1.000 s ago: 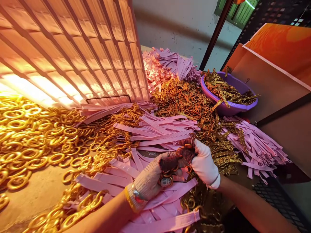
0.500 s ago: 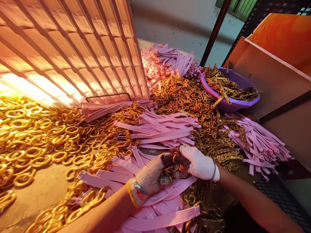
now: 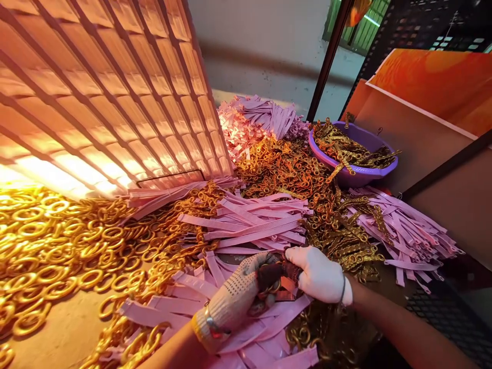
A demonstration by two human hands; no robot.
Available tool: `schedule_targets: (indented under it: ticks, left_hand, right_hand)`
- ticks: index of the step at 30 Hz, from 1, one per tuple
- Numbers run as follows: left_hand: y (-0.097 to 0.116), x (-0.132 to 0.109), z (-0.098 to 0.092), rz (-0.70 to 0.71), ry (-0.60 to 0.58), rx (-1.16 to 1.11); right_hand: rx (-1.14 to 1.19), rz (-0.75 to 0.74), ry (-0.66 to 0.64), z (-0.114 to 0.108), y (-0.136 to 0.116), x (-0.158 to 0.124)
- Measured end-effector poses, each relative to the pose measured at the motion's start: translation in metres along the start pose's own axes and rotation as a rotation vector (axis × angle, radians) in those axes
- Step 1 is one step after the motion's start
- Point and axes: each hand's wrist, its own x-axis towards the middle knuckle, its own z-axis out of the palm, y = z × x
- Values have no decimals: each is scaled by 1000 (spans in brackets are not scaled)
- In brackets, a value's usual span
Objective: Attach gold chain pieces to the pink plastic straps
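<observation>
Strap [image 3: 286, 315] just below the right hand [image 3: 321, 275] slants lengthwise, upper end rightward.

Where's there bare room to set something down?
Bare tabletop shows at lower left, with gold rings above it and on both sides. Crowded: pink straps around the left hand and right hand, gold pieces beside the purple basin.

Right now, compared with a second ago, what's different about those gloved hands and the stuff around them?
The left hand has turned, showing more of its dotted back; the round piece in its palm is no longer clear. The right hand has tipped over toward the left one. Nothing is visibly taken up or let go. Straps, rings and bowl lie as before; only the view shifted.
</observation>
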Motion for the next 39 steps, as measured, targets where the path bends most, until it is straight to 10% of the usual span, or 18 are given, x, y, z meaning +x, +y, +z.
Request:
schedule_targets:
  ticks: [7, 13, 19, 26, 32, 39]
  left_hand:
    - [-14, 9, -22, -95, 161, -333]
    - [12, 1, -19, -85, 141, -402]
    - [48, -4, 7, 12, 173, 13]
    - [82, 79, 34, 387, 352, 1111]
    - [53, 113, 30, 446, 369, 1321]
    - [62, 83, 28, 440, 294, 1198]
  right_hand:
    - [110, 180, -19, 15, -18, 8]
    - [-174, 139, 155, -11, 22, 8]
    - [-241, 356, 202, -31, 72, 8]
    - [-176, 379, 241, -34, 73, 3]
    - [-91, 370, 341, -39, 75, -2]
    - [33, 197, 398, -34, 56, -6]
